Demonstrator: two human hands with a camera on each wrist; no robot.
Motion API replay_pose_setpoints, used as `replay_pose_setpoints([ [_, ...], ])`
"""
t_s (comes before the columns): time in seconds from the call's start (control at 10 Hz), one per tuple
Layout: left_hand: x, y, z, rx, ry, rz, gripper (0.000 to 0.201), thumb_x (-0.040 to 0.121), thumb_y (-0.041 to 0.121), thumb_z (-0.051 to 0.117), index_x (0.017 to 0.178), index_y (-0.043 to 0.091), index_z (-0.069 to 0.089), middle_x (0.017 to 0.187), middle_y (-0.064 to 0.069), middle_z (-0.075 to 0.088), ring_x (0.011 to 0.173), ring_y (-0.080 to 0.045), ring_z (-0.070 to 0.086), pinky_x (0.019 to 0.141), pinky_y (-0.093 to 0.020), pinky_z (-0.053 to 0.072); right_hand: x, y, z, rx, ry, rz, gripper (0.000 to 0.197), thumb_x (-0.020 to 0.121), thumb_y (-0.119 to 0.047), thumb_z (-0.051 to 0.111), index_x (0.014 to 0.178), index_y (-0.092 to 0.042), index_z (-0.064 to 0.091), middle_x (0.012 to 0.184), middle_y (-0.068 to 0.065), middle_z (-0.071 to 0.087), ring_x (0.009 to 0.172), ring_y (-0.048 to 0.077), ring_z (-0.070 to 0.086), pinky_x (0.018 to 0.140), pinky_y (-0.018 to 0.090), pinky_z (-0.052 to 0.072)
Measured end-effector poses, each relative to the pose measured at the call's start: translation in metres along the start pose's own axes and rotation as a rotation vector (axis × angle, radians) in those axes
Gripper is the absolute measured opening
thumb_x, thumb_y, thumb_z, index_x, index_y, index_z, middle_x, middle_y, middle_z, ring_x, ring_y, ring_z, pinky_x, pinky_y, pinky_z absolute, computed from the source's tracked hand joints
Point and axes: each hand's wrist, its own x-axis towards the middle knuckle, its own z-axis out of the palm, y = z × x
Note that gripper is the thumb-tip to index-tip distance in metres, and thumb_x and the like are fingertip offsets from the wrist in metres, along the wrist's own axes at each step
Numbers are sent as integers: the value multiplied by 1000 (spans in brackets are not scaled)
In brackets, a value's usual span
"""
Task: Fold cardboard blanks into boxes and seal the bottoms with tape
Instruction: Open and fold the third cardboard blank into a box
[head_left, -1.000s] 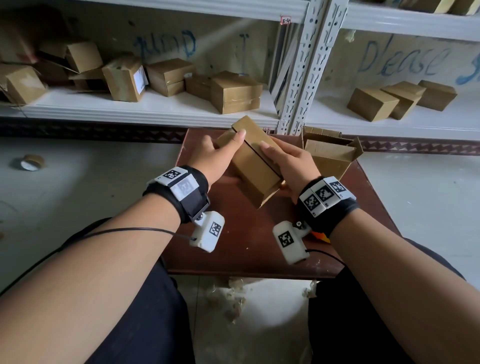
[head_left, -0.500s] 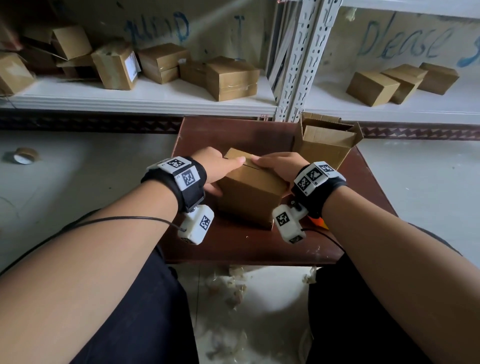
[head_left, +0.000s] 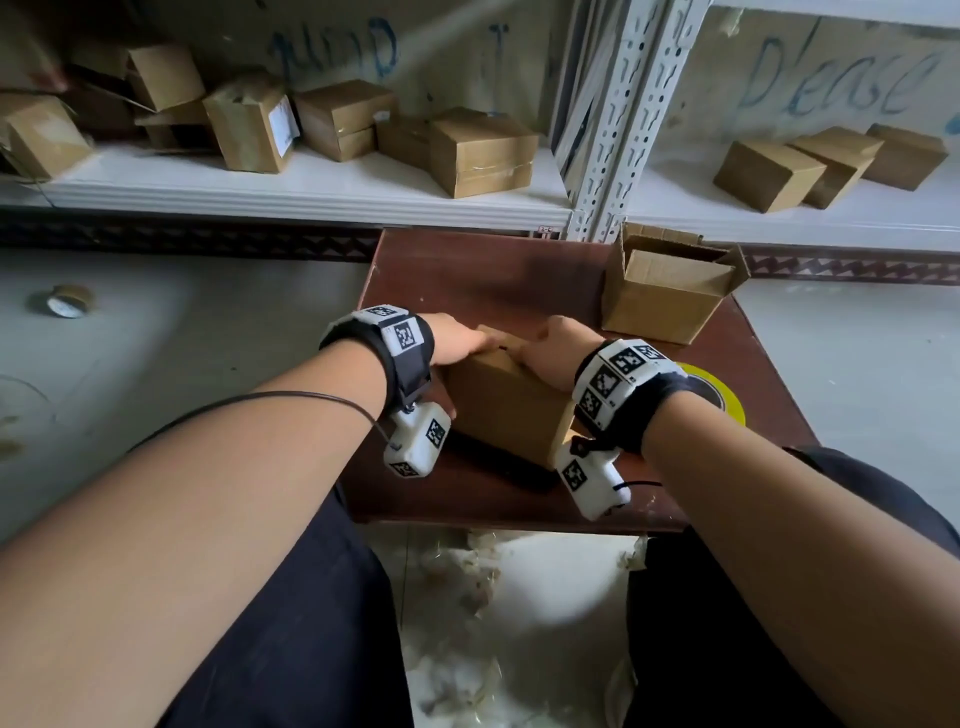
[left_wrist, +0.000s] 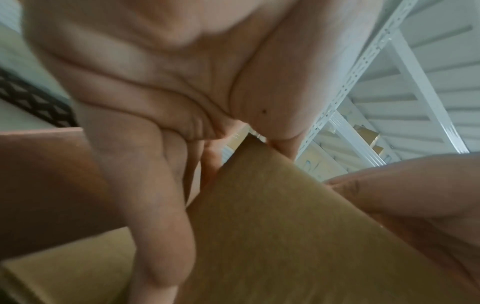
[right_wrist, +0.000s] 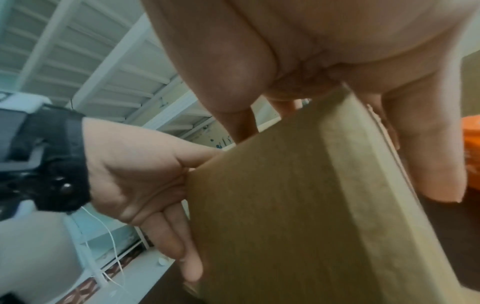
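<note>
A small brown cardboard box (head_left: 506, 410) stands on the dark brown table (head_left: 467, 275), its closed flaps facing up. My left hand (head_left: 457, 340) clasps its top left edge, fingers over the flaps and thumb down the near face. My right hand (head_left: 550, 353) clasps the top right edge the same way. The left wrist view shows the box (left_wrist: 285, 226) under my left hand (left_wrist: 155, 82). In the right wrist view my right hand (right_wrist: 298, 41) lies over the box (right_wrist: 285, 205). A yellow tape roll (head_left: 722, 395) lies behind my right wrist, partly hidden.
An open-topped box (head_left: 665, 296) stands at the table's far right. White shelves (head_left: 311, 192) behind hold several boxes. Another tape roll (head_left: 65, 304) lies on the floor at left. Paper scraps (head_left: 467, 582) litter the floor between my knees.
The box was held tilted above the table; it has come down and nearer to me and stands on the table. Both hands have shifted onto its top.
</note>
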Motion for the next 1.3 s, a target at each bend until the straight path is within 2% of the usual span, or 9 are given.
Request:
replay_pose_setpoints([
  [0.2,27,-14,4,-79,-74,89,64,97,55,62,132,2,61,129,-23,68,117,-40,68,101,-52,56,-15,2,7,-294,-37,-50,98,67,-85,67,145,-30,45,141,8,50,133,37,47,109,51,44],
  [0.4,16,-6,6,-139,-124,69,66,92,62,66,117,3,56,92,-24,77,87,-42,78,92,-57,60,-14,-1,-9,-348,-87,-61,97,67,-62,87,146,-26,45,141,2,56,134,28,51,118,58,29],
  [0.6,11,-1,3,-77,-70,82,53,93,53,71,105,4,54,99,-19,74,75,-34,78,57,-39,62,-15,6,-7,-318,-98,-78,108,65,-47,94,154,-35,33,143,7,37,128,38,50,102,52,51],
  [0.8,17,-3,3,-109,-112,136,67,98,55,63,137,2,52,130,-18,67,67,-29,77,34,-23,46,-5,19,-9,-75,-186,-82,96,77,-69,77,154,-42,26,142,-1,29,121,23,52,105,43,51],
  [0.9,21,-4,8,-50,-49,184,63,105,55,49,138,2,51,133,-13,63,70,-28,75,42,-23,46,1,19,-12,-12,-165,-71,73,91,-68,62,153,-44,32,153,0,27,118,22,53,102,40,51],
  [1.0,27,-6,11,-41,18,160,63,108,55,37,151,10,44,137,-10,58,77,-28,73,69,-32,51,7,24,-6,-10,-121,-70,77,94,-60,64,157,-36,28,169,4,8,135,30,48,108,43,47],
  [1.1,31,0,15,-26,170,161,58,113,44,28,151,3,44,148,-20,52,112,-37,64,96,-41,48,12,18,6,89,-4,67,93,89,-67,65,160,-26,23,168,13,10,146,41,36,118,54,36],
  [1.2,36,6,26,-49,285,139,59,113,44,25,151,1,40,155,-23,45,141,-40,46,112,-43,35,15,11,14,369,104,145,93,93,-61,65,164,-25,18,163,13,34,144,38,42,118,47,38],
  [1.3,39,7,34,-18,319,102,67,108,57,32,146,3,45,146,-20,55,133,-40,54,104,-42,42,16,9,16,526,151,159,84,99,-49,62,164,-21,17,158,10,45,138,32,52,104,36,45],
])
